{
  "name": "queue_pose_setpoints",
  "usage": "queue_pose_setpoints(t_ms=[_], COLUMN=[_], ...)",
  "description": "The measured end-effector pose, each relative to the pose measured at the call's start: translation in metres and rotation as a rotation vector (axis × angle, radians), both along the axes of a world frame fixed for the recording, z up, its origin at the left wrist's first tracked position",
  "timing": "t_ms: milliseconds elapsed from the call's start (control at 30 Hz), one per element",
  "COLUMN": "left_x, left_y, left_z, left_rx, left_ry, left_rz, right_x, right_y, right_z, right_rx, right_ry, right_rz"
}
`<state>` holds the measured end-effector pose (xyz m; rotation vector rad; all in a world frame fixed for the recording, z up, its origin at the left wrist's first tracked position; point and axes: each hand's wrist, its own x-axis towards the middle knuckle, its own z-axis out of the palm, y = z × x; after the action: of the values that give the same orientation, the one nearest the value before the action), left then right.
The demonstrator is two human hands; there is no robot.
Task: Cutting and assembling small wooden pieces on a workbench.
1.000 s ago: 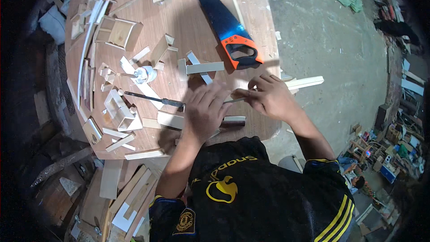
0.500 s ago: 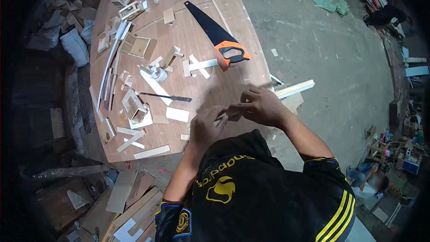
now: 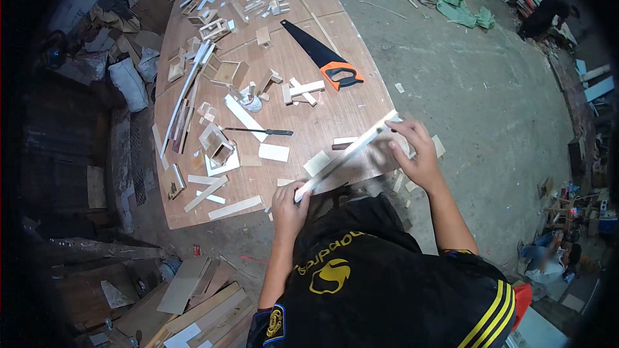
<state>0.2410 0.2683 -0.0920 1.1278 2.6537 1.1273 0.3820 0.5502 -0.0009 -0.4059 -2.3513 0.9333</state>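
So the main thing here is the long, narrow, pale wooden strip (image 3: 364, 142), which runs on a diagonal from near left to far right between the two hands, over the near right corner of the brown wood-grain tabletop (image 3: 335, 113). The left hand (image 3: 291, 206) is on its near left end, fingers wrapped in tight around it. The right hand (image 3: 418, 154) is up at the far right end, fingertips on the strip or right at it, thumb spread off toward the near side. Can't tell if that one's really pinching. Neither hand is closer overall, they've each got an end, and the long axis lines up from one to the other.

Head count: two hands, one strip. One short dark brown stick (image 3: 340, 146) just left of the strip's middle. One handsaw with a black blade and orange-and-black handle (image 3: 342, 76), lying farther off on the far side. One thin dark hand tool with a straight handle (image 3: 278, 132), left of the strip. One small white round container (image 3: 253, 104) beyond that. One flat pale rectangular block (image 3: 274, 153) near the tool. The little box-shaped wooden pieces (image 3: 229, 73) on the left: several, but they overlap too much to count.
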Motion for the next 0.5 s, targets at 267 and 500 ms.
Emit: queue_pose_setpoints(t_ms=[267,500], left_x=[0.033,0.061], left_y=[-0.045,-0.023], left_z=[-0.017,-0.016], left_rx=[0.05,0.031], left_ry=[-0.033,-0.101], left_rz=[0.094,0.111], right_x=[0.065,0.088], right_y=[-0.048,-0.034], right_z=[-0.018,-0.02], right_rx=[-0.082,-0.172], right_ry=[-0.153,-0.195], right_rz=[0.072,0.097])
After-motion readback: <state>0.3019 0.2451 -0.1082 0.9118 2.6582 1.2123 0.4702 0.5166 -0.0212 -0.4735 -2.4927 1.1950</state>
